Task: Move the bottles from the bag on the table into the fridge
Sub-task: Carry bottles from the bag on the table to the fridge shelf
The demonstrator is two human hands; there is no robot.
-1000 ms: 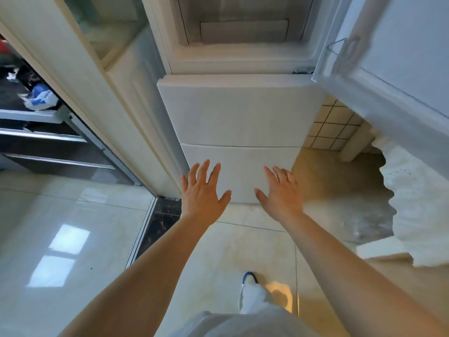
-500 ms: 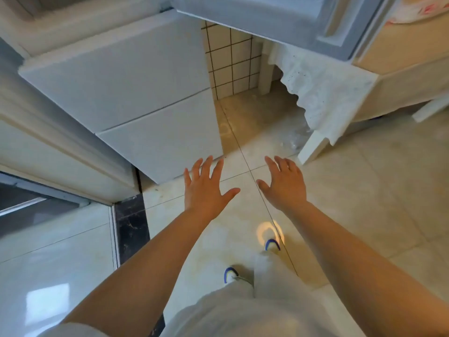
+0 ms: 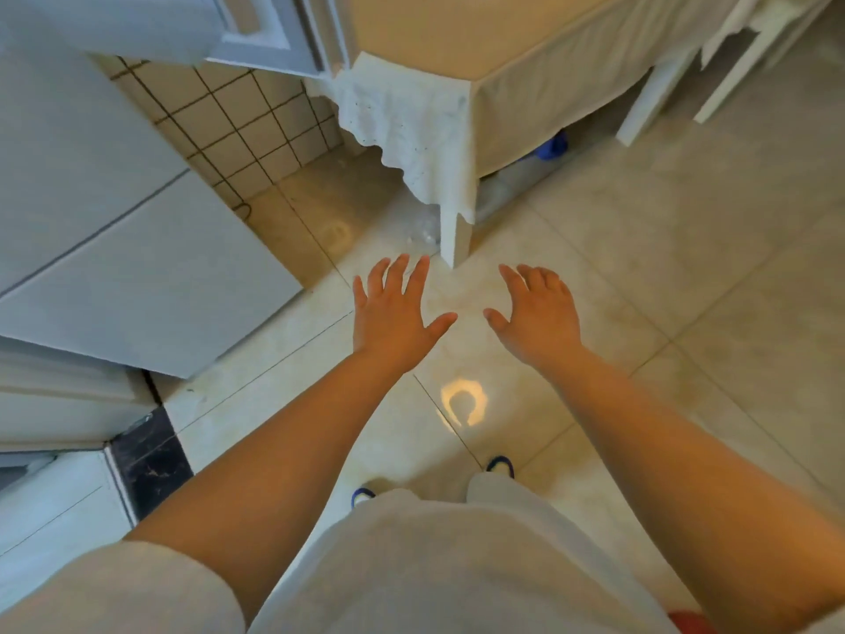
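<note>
My left hand (image 3: 393, 313) and my right hand (image 3: 537, 315) are stretched out in front of me over the floor, palms down, fingers spread, holding nothing. The white fridge (image 3: 114, 249) stands at the left with its lower drawers closed, and its open upper door (image 3: 192, 25) juts out at the top left. The table (image 3: 480, 43) with a white lace-edged cloth is at the top centre, beyond my hands. No bag and no bottles on the table are in view.
A white table leg (image 3: 455, 235) stands just past my left fingertips. A blue object (image 3: 551, 146) lies under the table. A white chair or stool leg (image 3: 644, 107) is at the top right. Beige floor tiles spread to the right. My feet show below.
My view has swung right, away from the fridge toward the table. Both hands stay open and empty in front of me. The table corner and leg are now much closer.
</note>
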